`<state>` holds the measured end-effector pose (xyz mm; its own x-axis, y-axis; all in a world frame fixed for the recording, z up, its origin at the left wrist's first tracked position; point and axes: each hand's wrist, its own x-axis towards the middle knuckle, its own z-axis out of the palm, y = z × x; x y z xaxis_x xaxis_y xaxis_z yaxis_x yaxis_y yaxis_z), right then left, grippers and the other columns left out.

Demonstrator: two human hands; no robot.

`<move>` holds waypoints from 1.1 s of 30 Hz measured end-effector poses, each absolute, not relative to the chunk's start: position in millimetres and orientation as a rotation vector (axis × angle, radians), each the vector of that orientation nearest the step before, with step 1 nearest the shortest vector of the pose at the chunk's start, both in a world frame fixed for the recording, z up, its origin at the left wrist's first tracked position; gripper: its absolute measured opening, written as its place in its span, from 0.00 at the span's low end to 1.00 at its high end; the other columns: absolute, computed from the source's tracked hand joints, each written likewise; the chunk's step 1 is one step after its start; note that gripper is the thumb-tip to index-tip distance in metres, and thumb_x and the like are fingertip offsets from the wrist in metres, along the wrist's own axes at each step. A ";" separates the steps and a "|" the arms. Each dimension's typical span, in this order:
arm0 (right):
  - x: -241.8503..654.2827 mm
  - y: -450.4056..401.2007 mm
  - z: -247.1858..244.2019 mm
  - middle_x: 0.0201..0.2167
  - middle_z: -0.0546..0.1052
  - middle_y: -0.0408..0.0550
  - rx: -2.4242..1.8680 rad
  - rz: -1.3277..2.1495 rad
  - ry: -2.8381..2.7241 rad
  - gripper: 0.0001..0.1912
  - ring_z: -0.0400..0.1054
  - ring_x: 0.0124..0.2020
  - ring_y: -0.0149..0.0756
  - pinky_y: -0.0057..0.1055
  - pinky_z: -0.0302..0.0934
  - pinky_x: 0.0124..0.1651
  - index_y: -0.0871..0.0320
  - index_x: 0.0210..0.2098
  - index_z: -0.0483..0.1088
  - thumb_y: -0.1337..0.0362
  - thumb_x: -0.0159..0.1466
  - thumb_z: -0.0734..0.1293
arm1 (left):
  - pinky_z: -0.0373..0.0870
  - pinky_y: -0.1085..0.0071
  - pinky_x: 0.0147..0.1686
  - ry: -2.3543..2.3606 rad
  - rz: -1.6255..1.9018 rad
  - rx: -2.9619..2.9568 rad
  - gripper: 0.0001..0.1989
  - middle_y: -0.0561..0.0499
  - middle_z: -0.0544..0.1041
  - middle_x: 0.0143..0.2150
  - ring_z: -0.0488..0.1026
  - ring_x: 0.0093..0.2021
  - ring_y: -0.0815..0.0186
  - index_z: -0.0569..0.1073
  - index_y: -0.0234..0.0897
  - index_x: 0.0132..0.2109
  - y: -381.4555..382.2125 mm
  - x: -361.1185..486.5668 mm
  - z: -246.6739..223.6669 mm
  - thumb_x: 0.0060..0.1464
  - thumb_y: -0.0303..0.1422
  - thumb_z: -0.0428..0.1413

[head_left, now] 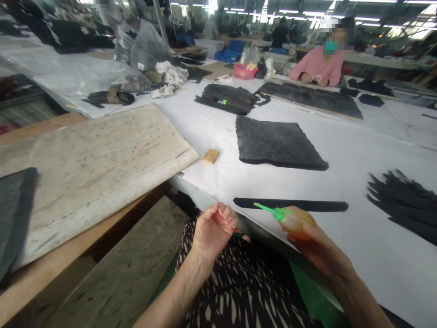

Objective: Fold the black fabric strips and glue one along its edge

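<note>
My right hand [317,246] is wrapped round a clear squeeze bottle [296,222] with amber liquid in it. The bottle is tilted, its thin green nozzle pointing left over a long black strip [290,204] on the white table. My left hand [215,223] is above my lap at the table's edge, fingers curled in; whatever they may hold is hidden. Just beside it a small orange-red piece shows, too little of it to name. Beyond the strip lies a dark grey fabric panel [278,142] with a black front edge. A small tan block [210,156] rests left of the panel.
On the left, a pale stained board [102,150] overlaps the table corner. Black strips [406,200] are fanned out at right. Farther back are a dark stack [227,98], a pink basket [245,70], plastic bags [146,50] and a person in pink [319,66] across the table.
</note>
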<state>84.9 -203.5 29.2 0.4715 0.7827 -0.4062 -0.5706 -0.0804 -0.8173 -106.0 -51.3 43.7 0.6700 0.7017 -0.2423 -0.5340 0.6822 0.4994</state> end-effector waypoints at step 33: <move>68.4 -185.2 -6.5 0.60 0.60 0.52 -1.633 0.517 -1.038 0.31 0.57 0.60 0.46 0.47 0.52 0.64 0.51 0.56 0.57 0.60 0.56 0.71 | 0.66 0.57 0.50 0.637 0.779 2.986 0.22 0.38 0.73 0.56 0.71 0.52 0.53 0.71 0.29 0.55 -40.9 -116.4 -24.5 0.60 0.40 0.52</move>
<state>68.4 -185.2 -6.5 0.5243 0.8340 0.1719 0.3652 -0.0379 -0.9302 -116.4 -40.9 -24.5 0.7961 0.3809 0.4702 0.3857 -0.9182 0.0907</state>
